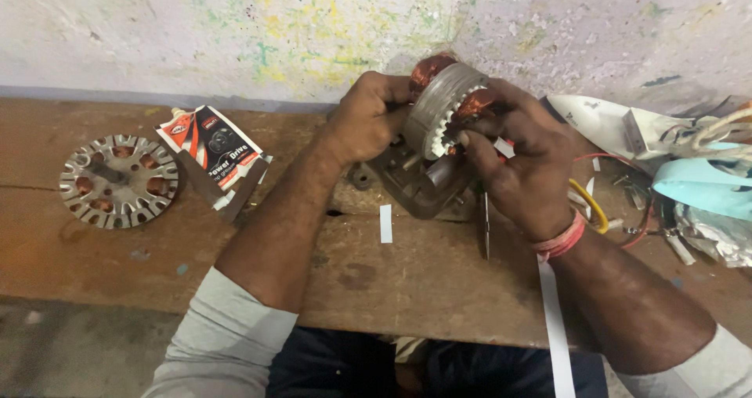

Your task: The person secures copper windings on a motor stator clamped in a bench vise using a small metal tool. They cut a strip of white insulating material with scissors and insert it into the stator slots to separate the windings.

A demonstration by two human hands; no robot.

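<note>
A round metal motor stator (439,108) with copper windings and white slot liners is held on edge above a wooden bench (94,265). My left hand (368,120) grips its far left side. My right hand (513,155) holds its right side, with the fingertips pressed at the white liners on the toothed face. Below the stator a grey metal block (415,182) rests on the bench. A red thread band circles my right wrist.
A second round stator (119,180) lies flat at the left. A torn small carton (215,155) lies beside it. White paper strips (385,223) lie on the bench. Wires, a white iron and a pale blue piece (701,186) crowd the right end. A stained wall stands behind.
</note>
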